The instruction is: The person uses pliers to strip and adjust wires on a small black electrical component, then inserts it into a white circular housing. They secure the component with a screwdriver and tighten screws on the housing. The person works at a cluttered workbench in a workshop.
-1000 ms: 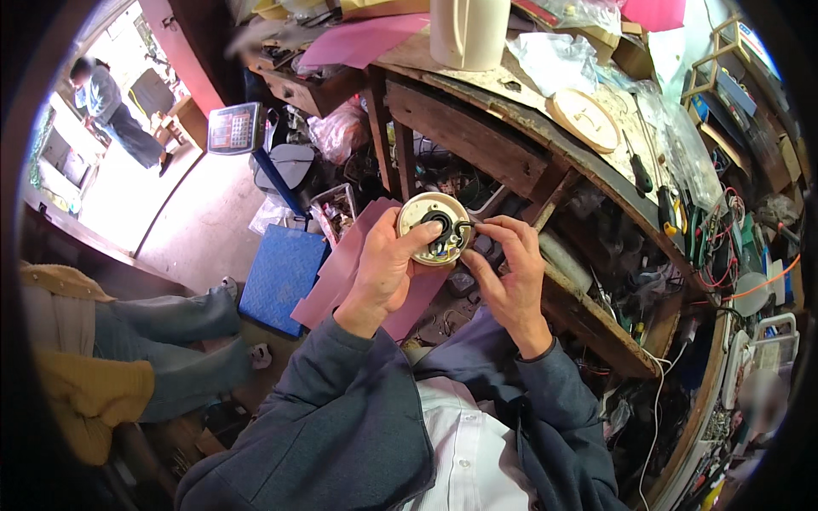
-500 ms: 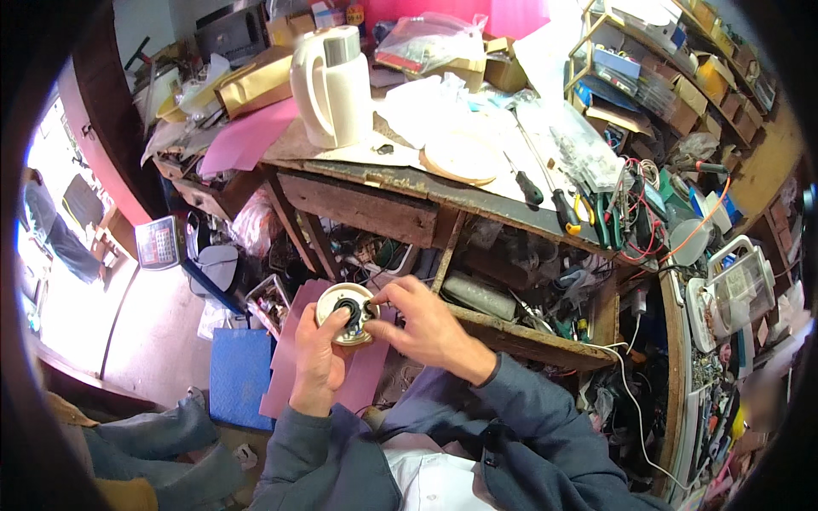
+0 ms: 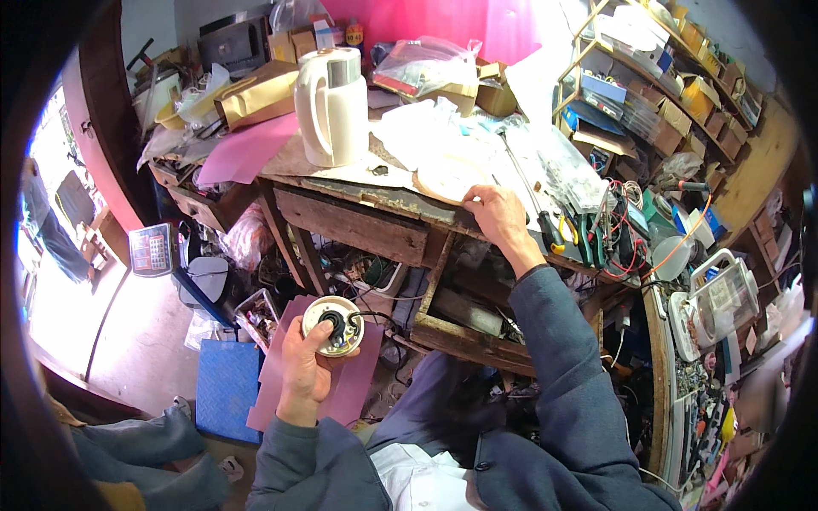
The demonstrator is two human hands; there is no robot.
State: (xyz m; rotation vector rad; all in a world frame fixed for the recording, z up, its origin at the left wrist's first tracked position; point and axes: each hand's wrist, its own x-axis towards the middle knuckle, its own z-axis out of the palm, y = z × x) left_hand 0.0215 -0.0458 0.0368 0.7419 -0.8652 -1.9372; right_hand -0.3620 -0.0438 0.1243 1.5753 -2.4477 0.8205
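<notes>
My left hand (image 3: 303, 368) holds a round cream appliance base (image 3: 319, 312), its open inside facing up and the thumb pressed into it. Inside lie black parts and coiled cord; a black cable (image 3: 381, 316) runs out to the right and down. On the workbench's front edge, my right hand (image 3: 504, 223) has its thumb and fingers pinched together at the rim of a pale round disc (image 3: 447, 176). Whether it grips the disc or something small is hidden. Behind, a tall cream jug (image 3: 336, 111) with a large handle stands upright on the bench.
Screwdrivers (image 3: 545, 223) and green-handled pliers (image 3: 592, 241) lie right of my right hand. Tangled wires hang at the bench corner. Below are an open wooden compartment (image 3: 477, 289) and a pink sheet (image 3: 277, 370). Another person's legs (image 3: 145, 451) are at lower left.
My right hand has left the cream base and reached up and right to the bench. My left hand still holds the base, now slightly lower, with the black cable showing.
</notes>
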